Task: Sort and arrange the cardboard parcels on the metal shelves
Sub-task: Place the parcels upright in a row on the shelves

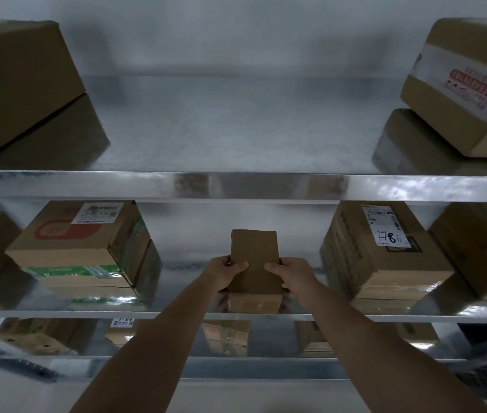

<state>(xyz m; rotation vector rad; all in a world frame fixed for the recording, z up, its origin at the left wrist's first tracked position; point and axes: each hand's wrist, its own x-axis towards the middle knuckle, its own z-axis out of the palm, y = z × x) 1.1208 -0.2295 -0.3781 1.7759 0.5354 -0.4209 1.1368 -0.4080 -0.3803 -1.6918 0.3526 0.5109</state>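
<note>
Two bare forearms reach in from the bottom of the frame, and both hands are on the same item. The left hand [225, 274] grips the left edge of a small cardboard parcel [254, 263], thumb laid across its top face, fingers [237, 267] curled round the side. The right hand [288, 274] mirrors it on the right edge, thumb on top, the rest wrapped under and hidden. The parcel sits at the middle of the middle shelf [176, 314], its near end right at the front lip; whether its base rests fully on the metal, I cannot tell.

To the left on that shelf, a parcel with an orange print and green tape [78, 248] stands well apart from the hands. To the right, a parcel with a white label and handwritten digits [385, 251] stands just as clear.

Up on the top shelf [236, 186], a plain brown box [18, 84] sits at the far left and a box with red printed tape [468, 84] at the far right, the middle between them bare metal. Below, more boxes [225, 335] line the lower shelf, blurred.
</note>
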